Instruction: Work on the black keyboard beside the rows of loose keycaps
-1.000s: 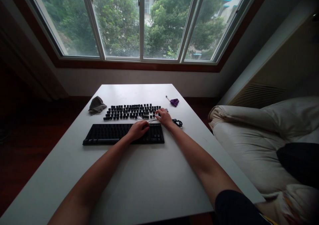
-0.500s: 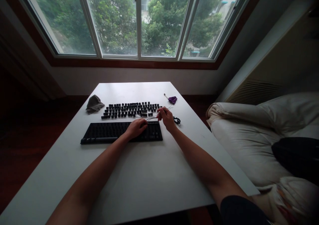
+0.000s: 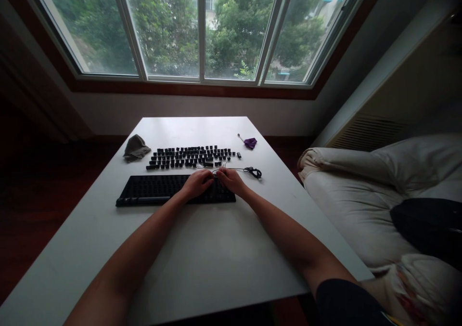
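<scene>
A black keyboard [image 3: 144, 189] lies across the white table. My left hand [image 3: 198, 182] rests on its right half, fingers curled together near the far edge and seeming to hold it; the fingertips are partly hidden. Just to the right, my right hand [image 3: 231, 179] is closed in a pinch low over the keyboard's right end. Thin wire prongs [image 3: 224, 164] stick up from its fingers, looking like a wire keycap puller. Behind the keyboard, several black keycaps [image 3: 180, 157] stand in rows, with a separate keycap [image 3: 238, 155] at their right end.
A coiled black cable [image 3: 253, 172] lies right of the keyboard. Beyond it are a purple cloth [image 3: 250, 143] and a small brush-like stick [image 3: 240, 137]. A grey cloth [image 3: 136, 148] sits at the table's left edge. A pale sofa [image 3: 346, 205] flanks the table's right side.
My right hand has moved down and left, from above the keycaps' right end to the keyboard beside my left hand. My left hand stays in place. The separate keycap is now uncovered.
</scene>
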`<state>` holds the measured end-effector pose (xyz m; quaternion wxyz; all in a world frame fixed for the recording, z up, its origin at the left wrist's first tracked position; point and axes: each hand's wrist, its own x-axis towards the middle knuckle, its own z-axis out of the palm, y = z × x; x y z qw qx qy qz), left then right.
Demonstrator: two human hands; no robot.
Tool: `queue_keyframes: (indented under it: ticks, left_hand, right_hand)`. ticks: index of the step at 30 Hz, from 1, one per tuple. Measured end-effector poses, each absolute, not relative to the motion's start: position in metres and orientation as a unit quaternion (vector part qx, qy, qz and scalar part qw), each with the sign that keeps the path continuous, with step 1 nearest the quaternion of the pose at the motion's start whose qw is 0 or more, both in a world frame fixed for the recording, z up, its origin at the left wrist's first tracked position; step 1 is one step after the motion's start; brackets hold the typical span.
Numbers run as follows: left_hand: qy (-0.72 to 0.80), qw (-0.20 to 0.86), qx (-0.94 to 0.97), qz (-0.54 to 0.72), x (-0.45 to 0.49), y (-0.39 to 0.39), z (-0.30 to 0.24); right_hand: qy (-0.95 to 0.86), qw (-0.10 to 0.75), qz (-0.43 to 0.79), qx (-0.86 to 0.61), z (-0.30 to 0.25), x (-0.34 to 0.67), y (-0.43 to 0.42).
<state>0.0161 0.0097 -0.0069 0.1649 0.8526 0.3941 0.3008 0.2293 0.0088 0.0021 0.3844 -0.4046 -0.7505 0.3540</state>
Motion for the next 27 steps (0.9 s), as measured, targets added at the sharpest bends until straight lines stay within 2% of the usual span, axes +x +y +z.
queue_keyframes:
  ticks: [19, 27]
  left_hand:
    - [0.395, 0.158, 0.855, 0.297, 0.0157, 0.0103, -0.0067]
    - [0.389, 0.168, 0.851, 0.31, 0.0159, 0.0098, -0.0073]
  right_hand:
    - [-0.801, 0.31, 0.334, -0.39, -0.0033, 0.2302, 0.0134]
    - [-0.818, 0.325, 0.338, -0.332, -0.0029, 0.2309, 0.0107]
